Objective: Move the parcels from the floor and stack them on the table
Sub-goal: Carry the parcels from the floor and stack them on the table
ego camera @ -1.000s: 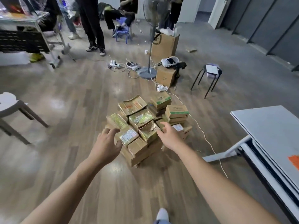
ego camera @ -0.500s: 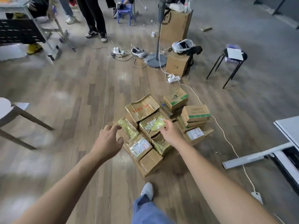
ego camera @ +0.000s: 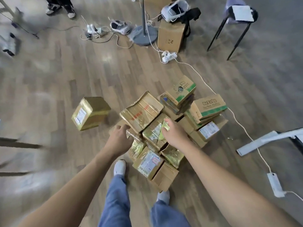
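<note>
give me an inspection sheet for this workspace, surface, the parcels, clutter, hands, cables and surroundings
Surface: wood-look floor; only a table foot shows at right, no tabletop in view.
Job's things: parcel pile on the floor, tape-wrapped and cardboard boxes stacked unevenly; one taped parcel lies apart to the left.
Clutter: cardboard box with a headset on top; fan base; a loose shoe.
Hands: left hand at the pile's left edge, right hand on a middle parcel; grip cannot be told.
Cables: white cord runs past the pile from a power strip; adapter by the right arm.
Surroundings: black stool; another person's feet at top left.
</note>
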{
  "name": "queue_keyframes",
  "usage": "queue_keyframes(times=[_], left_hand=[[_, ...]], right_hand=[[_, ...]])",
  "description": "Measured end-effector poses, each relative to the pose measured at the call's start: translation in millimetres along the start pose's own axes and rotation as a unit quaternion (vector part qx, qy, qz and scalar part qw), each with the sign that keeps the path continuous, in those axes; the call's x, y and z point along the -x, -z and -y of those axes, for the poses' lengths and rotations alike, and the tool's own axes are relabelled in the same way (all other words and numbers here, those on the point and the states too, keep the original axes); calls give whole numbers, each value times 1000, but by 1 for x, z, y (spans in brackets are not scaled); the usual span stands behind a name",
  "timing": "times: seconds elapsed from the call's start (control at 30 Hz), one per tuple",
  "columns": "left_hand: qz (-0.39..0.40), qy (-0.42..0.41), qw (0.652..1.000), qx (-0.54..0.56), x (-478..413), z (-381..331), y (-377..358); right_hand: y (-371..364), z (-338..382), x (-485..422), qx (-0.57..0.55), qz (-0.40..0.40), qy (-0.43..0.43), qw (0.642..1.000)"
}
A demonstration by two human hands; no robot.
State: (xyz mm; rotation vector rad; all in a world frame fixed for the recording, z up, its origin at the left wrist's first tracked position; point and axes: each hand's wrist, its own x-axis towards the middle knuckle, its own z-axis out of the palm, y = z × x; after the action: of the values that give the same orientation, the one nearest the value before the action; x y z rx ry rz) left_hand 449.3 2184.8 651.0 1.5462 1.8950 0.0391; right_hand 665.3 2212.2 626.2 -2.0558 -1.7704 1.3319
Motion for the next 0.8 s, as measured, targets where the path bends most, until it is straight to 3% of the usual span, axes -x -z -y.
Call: queue_keyframes(times=[0.27,0.47,0.67,0.8], left_hand=[[96,31,995,25,-153,60,-29],[123,72,989,47,-231,104,-60],[158,104,969,158,-254,114,-85],[156,150,938,270,-262,111,-83]], right_hand=[[-36,5,-148,45,-34,-62,996],[-72,-6,-248,147,-60,-51,986],[-84,-22,-306,193,-61,-101,974],[-80,-24,-319,181,-62,-150,970]])
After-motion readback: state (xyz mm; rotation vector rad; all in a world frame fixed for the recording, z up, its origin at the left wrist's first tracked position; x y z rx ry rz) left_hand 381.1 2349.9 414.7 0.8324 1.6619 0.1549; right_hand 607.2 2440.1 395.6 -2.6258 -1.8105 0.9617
